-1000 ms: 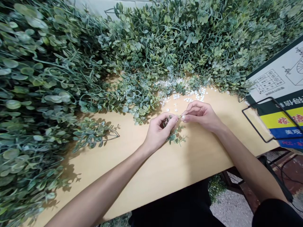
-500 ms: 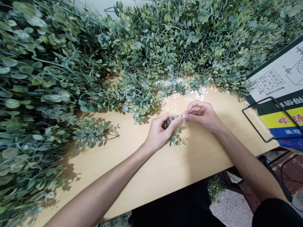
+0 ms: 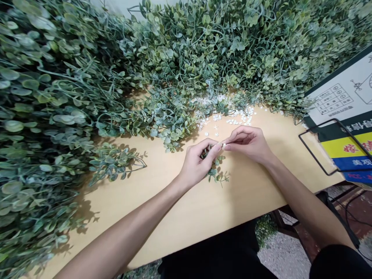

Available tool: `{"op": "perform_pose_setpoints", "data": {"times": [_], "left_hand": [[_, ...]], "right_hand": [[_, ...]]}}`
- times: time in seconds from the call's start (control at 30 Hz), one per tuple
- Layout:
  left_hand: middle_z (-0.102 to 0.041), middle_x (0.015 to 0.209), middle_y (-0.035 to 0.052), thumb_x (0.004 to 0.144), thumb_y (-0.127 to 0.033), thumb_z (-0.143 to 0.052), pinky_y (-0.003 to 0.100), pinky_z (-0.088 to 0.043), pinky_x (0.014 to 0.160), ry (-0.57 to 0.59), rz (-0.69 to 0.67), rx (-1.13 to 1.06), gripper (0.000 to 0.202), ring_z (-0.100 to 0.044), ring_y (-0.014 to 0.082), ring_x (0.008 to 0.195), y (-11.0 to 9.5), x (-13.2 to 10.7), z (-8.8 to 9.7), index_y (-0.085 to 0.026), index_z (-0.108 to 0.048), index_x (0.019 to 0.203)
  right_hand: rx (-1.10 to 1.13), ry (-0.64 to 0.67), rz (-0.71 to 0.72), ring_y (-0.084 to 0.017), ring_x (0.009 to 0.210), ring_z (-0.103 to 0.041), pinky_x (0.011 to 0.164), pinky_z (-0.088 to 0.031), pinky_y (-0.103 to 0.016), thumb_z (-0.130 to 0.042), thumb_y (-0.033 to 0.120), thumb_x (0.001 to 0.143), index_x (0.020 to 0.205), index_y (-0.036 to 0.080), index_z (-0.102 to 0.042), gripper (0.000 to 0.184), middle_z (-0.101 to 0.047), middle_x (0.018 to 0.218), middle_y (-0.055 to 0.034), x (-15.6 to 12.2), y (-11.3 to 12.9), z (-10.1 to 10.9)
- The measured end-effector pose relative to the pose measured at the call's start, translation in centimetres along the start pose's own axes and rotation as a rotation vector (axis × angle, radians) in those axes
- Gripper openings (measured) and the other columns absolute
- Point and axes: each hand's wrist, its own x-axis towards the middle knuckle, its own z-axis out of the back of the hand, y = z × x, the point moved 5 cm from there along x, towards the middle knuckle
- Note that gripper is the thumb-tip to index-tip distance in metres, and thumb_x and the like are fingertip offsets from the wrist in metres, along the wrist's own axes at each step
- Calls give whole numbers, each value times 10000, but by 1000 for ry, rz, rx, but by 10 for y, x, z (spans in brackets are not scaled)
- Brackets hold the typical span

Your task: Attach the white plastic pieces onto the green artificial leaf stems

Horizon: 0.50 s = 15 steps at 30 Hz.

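A leafy artificial green sprig (image 3: pixel 215 172) is gripped in my left hand (image 3: pixel 199 159), its leaves hanging below the fingers. The thumb and forefinger pinch the sprig's stem end. At their tips sits a tiny whitish piece (image 3: pixel 223 145). My right hand (image 3: pixel 248 142) has its thumb and forefinger closed at this same piece, fingertips almost meeting those of the left. Just beyond the hands, small white pieces (image 3: pixel 242 116) lie scattered on the table, several of them round and flower-like.
Dense artificial greenery (image 3: pixel 186 50) is heaped along the back and left of the wooden table (image 3: pixel 162 217). A loose sprig (image 3: pixel 112 162) lies to the left. On the right stand a printed board (image 3: pixel 334 100) and a black wire frame (image 3: pixel 316 155).
Both hands stay nearly in place. The right fingertips have shifted slightly around the whitish piece, which shows a little more plainly now.
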Motion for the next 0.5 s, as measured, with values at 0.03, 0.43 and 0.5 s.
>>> {"op": "perform_pose_setpoints", "data": {"times": [0.03,0.43,0.5], "left_hand": [[-611,672,0,987,-475,-643,247,-399,568,4,3,-2,333,-510,116,583,0,0,0,-178,-690,844],[-638,677,7,960,-482,-678,235,-413,542,15,28,-59,323,-526,115,574,1,0,2,-174,-729,877],[-643,676,10,954,-479,-686,238,-411,536,16,33,-70,317,-528,119,573,1,0,2,-175,-735,882]], "right_hand": [[-4,-11,10,-191,815,-804,793,-678,-319,-990,333,643,851,215,-748,341,-835,886,-38,0,0,0],[3,-95,12,-196,758,-799,709,-667,-305,-1009,364,600,762,225,-727,354,-824,808,-27,-1,-4,-6],[-1,-106,15,-200,752,-797,698,-664,-308,-1010,375,596,758,227,-722,362,-822,801,-28,-1,-4,-7]]}}
